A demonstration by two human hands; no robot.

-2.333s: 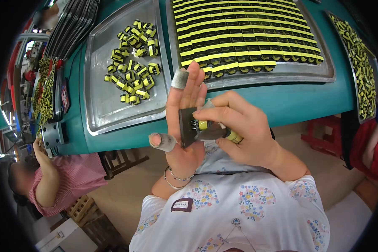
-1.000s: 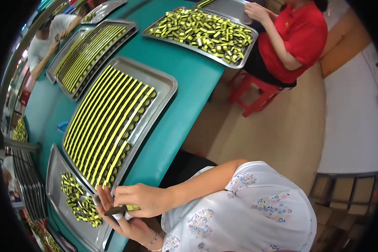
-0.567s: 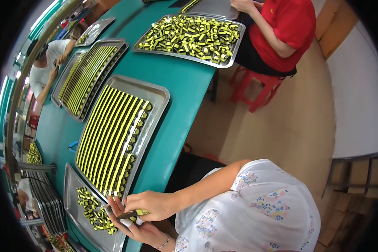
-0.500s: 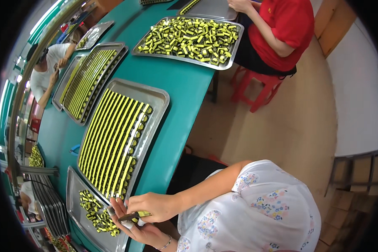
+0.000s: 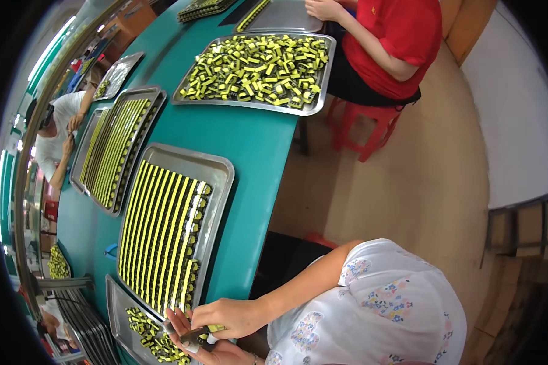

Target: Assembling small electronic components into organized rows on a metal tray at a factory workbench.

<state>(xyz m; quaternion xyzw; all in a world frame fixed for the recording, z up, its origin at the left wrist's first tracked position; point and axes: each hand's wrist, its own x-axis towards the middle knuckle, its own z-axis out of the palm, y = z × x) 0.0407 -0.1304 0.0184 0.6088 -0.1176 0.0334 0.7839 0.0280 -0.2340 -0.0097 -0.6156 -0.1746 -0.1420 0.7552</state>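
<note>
- A tray of loose yellow-and-black parts [image 5: 141,328] is being kept just left of the hands, at the table edge.
- The left hand [image 5: 196,347] is being held palm up with fingers spread, a dark flat holder [image 5: 192,335] lying across them; one fingertip is wrapped in tape.
- A small yellow part [image 5: 215,329] is being pinched between thumb and fingers of the right hand [image 5: 228,316], pressed against the holder's right end.
- Above the grip, a tray of parts in neat yellow rows [image 5: 167,228] is being left on the teal table [image 5: 249,158].
- Far above and right, a heaped tray [image 5: 259,67] is being tended by a person in red [image 5: 386,42].
</note>
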